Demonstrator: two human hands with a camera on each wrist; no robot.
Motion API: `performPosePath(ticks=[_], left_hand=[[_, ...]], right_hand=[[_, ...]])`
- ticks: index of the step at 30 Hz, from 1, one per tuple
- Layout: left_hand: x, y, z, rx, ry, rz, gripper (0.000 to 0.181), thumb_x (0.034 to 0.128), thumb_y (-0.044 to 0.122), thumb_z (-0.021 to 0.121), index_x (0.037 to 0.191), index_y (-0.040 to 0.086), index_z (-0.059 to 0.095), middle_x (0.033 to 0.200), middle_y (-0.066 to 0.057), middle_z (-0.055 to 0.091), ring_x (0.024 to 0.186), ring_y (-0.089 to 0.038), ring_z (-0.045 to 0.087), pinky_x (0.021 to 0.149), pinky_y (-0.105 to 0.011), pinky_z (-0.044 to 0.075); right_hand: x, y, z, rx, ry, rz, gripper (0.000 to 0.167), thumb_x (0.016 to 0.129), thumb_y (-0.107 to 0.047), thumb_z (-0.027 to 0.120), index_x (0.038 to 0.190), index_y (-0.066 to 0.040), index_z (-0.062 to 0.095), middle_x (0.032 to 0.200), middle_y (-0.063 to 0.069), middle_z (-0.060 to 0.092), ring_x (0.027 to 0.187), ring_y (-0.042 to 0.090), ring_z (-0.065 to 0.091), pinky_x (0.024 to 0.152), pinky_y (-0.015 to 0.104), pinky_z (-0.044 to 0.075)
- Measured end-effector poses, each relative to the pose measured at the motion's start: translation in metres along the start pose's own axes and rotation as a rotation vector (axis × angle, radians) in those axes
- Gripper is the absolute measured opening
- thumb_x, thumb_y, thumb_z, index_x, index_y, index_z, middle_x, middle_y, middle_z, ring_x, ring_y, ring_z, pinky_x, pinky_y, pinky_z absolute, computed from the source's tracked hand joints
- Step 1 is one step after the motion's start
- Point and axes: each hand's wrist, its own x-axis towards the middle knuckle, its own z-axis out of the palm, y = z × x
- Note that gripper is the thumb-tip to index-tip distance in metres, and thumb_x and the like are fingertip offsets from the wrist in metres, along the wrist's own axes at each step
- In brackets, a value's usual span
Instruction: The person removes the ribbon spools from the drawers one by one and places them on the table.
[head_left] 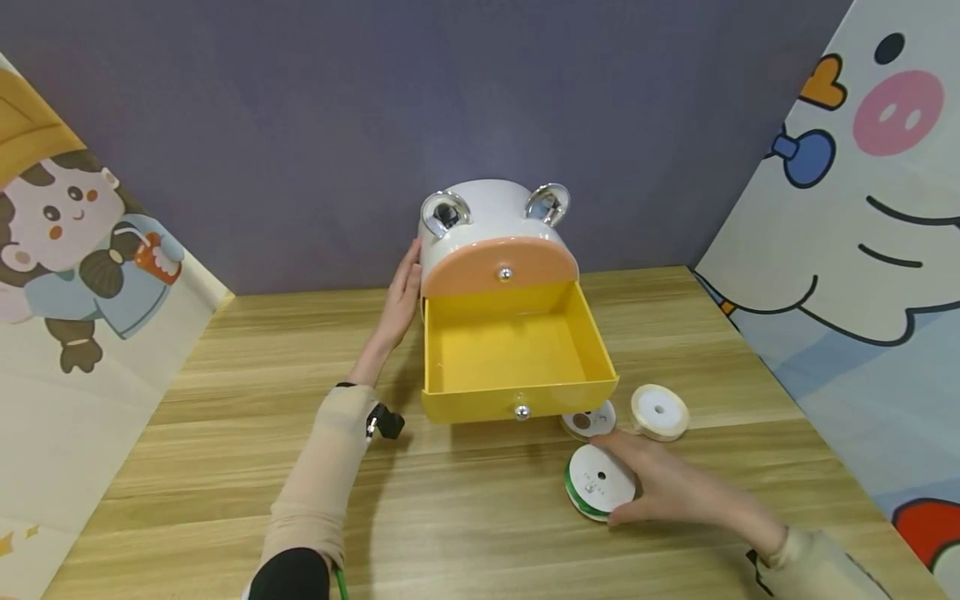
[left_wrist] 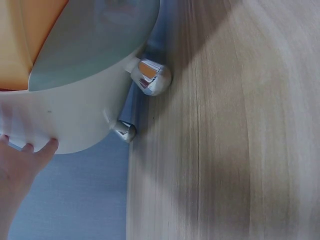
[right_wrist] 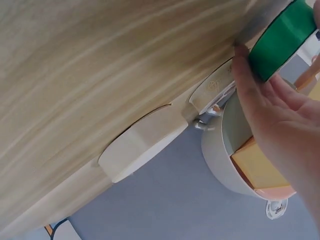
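Note:
A white drawer box (head_left: 487, 204) with two silvery round ears stands at the back of the table. Its yellow lower drawer (head_left: 480, 407) is pulled out and holds nothing; the peach upper drawer (head_left: 465, 268) is closed. My left hand (head_left: 401, 304) rests on the box's left side, and in the left wrist view its fingertips touch the white wall (left_wrist: 75, 120). At the front right, my right hand (head_left: 671, 483) holds a spool of green ribbon (head_left: 600, 481) by its rim between thumb and fingers. The green ribbon (right_wrist: 282, 40) faces the right wrist camera.
A cream ribbon spool (head_left: 660, 412) lies right of the drawer. Another pale spool (head_left: 596, 422) is partly hidden under the drawer's front right corner. Silvery feet (left_wrist: 152, 77) lift the box off the wooden table (head_left: 465, 517). A dark wall (head_left: 315, 150) stands behind.

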Motion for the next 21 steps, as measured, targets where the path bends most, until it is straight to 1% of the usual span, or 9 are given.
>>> performPosePath(ticks=[2, 5, 8, 12, 13, 19, 20, 21], left_hand=[[0.0, -0.001, 0.0, -0.002, 0.003, 0.002, 0.053, 0.108, 0.043, 0.031, 0.159, 0.031, 0.023, 0.169, 0.003, 0.014, 0.156, -0.019, 0.013, 0.128, -0.049, 0.013], [0.0, -0.002, 0.001, -0.005, 0.005, 0.009, 0.054, 0.1072, 0.046, 0.031, 0.158, 0.032, 0.024, 0.168, 0.003, 0.015, 0.156, -0.02, 0.013, 0.128, -0.049, 0.013], [0.0, -0.001, 0.001, -0.002, 0.008, 0.006, 0.051, 0.1085, 0.041, 0.031, 0.158, 0.031, 0.024, 0.169, 0.002, 0.015, 0.156, -0.02, 0.014, 0.128, -0.049, 0.013], [-0.001, 0.003, 0.001, 0.0, 0.006, 0.0, 0.049, 0.1102, 0.026, 0.029, 0.159, 0.026, 0.023, 0.169, -0.002, 0.014, 0.156, -0.022, 0.013, 0.128, -0.05, 0.012], [-0.001, 0.005, 0.001, -0.002, 0.003, -0.005, 0.05, 0.1102, 0.023, 0.029, 0.159, 0.024, 0.023, 0.169, -0.003, 0.013, 0.156, -0.024, 0.012, 0.128, -0.05, 0.012], [-0.01, 0.034, 0.0, -0.001, -0.021, -0.014, 0.051, 0.1097, 0.019, 0.03, 0.159, 0.012, 0.021, 0.168, -0.014, 0.012, 0.156, -0.031, 0.012, 0.127, -0.053, 0.013], [-0.012, 0.038, -0.001, -0.001, -0.023, -0.013, 0.051, 0.1097, 0.02, 0.031, 0.159, 0.011, 0.021, 0.168, -0.015, 0.012, 0.156, -0.031, 0.012, 0.127, -0.053, 0.013], [-0.012, 0.039, -0.001, -0.002, -0.025, -0.012, 0.051, 0.1097, 0.019, 0.03, 0.159, 0.011, 0.021, 0.168, -0.016, 0.012, 0.156, -0.031, 0.012, 0.127, -0.053, 0.013]], right_hand=[[0.001, -0.001, 0.002, -0.004, 0.012, -0.006, 0.093, 0.072, -0.054, 0.082, 0.139, 0.0, 0.048, 0.141, 0.013, 0.056, 0.123, 0.029, 0.057, 0.098, 0.049, 0.052], [0.001, -0.002, 0.004, -0.019, 0.035, -0.033, 0.093, 0.072, -0.052, 0.083, 0.139, 0.002, 0.047, 0.141, 0.017, 0.056, 0.123, 0.033, 0.058, 0.097, 0.054, 0.052], [0.001, -0.002, 0.008, -0.031, 0.051, -0.044, 0.095, 0.071, -0.046, 0.086, 0.143, 0.001, 0.045, 0.145, 0.019, 0.052, 0.126, 0.034, 0.056, 0.098, 0.055, 0.051], [0.001, -0.004, 0.012, -0.045, 0.06, -0.041, 0.097, 0.07, -0.041, 0.088, 0.146, -0.001, 0.043, 0.15, 0.018, 0.048, 0.129, 0.033, 0.054, 0.1, 0.054, 0.05], [0.001, -0.004, 0.013, -0.051, 0.061, -0.041, 0.098, 0.07, -0.041, 0.088, 0.146, -0.001, 0.043, 0.15, 0.018, 0.048, 0.129, 0.034, 0.054, 0.1, 0.054, 0.05], [0.0, -0.004, 0.015, -0.09, 0.057, -0.027, 0.098, 0.071, -0.041, 0.088, 0.147, 0.0, 0.042, 0.15, 0.018, 0.047, 0.129, 0.034, 0.053, 0.1, 0.054, 0.051], [0.0, -0.004, 0.015, -0.101, 0.057, -0.026, 0.098, 0.071, -0.042, 0.087, 0.147, 0.0, 0.042, 0.15, 0.018, 0.047, 0.129, 0.034, 0.053, 0.1, 0.053, 0.051], [0.0, -0.004, 0.015, -0.111, 0.058, -0.027, 0.097, 0.071, -0.042, 0.087, 0.147, 0.0, 0.042, 0.149, 0.018, 0.048, 0.129, 0.034, 0.054, 0.1, 0.053, 0.051]])
